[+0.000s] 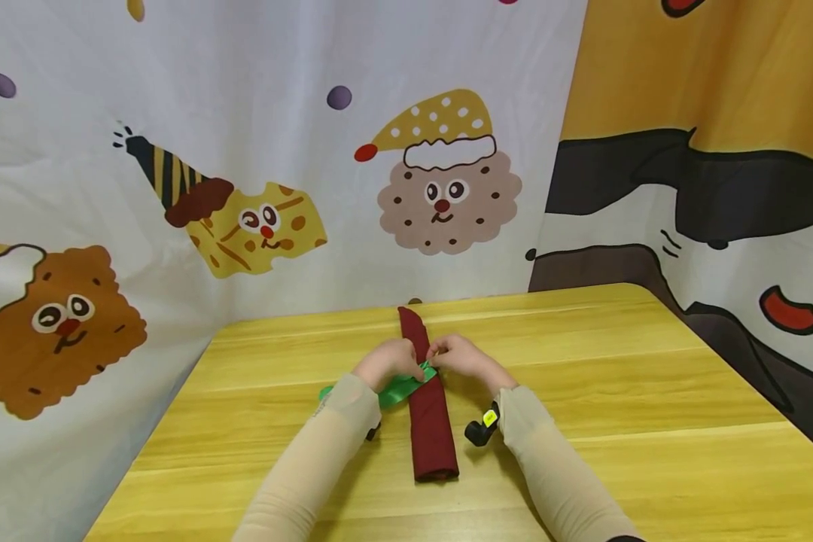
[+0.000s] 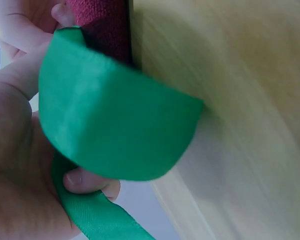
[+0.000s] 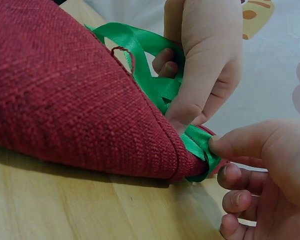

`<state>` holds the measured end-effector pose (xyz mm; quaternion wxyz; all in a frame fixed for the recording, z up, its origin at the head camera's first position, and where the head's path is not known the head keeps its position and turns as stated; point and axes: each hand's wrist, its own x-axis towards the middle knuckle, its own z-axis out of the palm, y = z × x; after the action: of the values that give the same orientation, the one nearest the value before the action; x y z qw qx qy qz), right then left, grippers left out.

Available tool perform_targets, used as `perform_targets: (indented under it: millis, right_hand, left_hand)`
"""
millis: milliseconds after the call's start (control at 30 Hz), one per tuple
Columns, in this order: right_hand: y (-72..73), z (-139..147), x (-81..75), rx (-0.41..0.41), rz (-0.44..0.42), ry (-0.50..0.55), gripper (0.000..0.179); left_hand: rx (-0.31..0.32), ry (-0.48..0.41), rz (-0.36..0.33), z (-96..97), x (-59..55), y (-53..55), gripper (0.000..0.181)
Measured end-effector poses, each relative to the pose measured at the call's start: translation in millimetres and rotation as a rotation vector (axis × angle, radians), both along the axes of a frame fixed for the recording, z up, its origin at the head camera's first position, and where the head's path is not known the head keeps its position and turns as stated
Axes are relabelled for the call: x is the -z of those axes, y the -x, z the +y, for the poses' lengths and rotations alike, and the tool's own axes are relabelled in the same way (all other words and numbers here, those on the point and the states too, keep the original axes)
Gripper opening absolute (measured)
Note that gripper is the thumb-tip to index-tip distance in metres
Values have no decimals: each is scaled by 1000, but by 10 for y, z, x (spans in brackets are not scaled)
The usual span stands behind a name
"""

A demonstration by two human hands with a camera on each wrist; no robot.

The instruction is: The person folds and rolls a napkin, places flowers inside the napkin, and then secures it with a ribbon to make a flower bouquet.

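Observation:
A dark red rolled cloth (image 1: 433, 433) lies lengthwise on the table, with a green ribbon (image 1: 398, 391) wrapped round its middle. My left hand (image 1: 391, 360) is over the cloth's left side and holds the ribbon; in the left wrist view a wide ribbon loop (image 2: 117, 115) bulges out, and a ribbon tail runs under a curled finger (image 2: 82, 181). From the right, my right hand (image 1: 466, 356) pinches the ribbon at the wrap between thumb and forefinger, its other fingers loosely curled (image 3: 237, 200). Both hands nearly meet there, partly hiding the knot area.
The wooden table (image 1: 583, 361) stretches out on both sides of the cloth. Behind it hangs a curtain (image 1: 278, 113) printed with cartoon biscuits and cheese. A black wrist camera mount (image 1: 481, 429) with a yellow mark sits below the right wrist.

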<state>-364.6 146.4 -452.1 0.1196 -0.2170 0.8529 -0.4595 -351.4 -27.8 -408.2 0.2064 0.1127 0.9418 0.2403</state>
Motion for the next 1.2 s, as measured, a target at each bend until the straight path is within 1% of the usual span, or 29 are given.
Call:
perform_targets:
  millis: [167,333,500,633,733,900,967,1100,1200]
  right_hand:
    - [0,13,13,7,-12,17,11]
    - [-2,12,25,19,-24,32,11]
    - [-4,7,27,36,-29,36,11]
    - [6,13,41,15,-32,34,8]
    - [16,13,59,-16,-34,33,12]
    - [10,-2,66,-36,-45,35,14]
    - [7,-10,69,-30,-40,28,13]
    - [7,-12,71,1,-14,7,8]
    - [8,-7,68,26,-1,-2,5]
  left_hand:
    - [-2,7,25,3,17,-6,50]
    - [13,4,41,-7,57,7,51]
    - [33,25,51,-13,60,23,52]
    - [42,49,60,-7,67,33,51]
    - [49,59,70,-8,76,30,50]
    - [60,35,64,-25,88,22,50]
    - [74,26,58,-37,90,23,51]
    - [109,43,61,-53,88,28,55]
    - [116,57,56,-52,84,35,56]
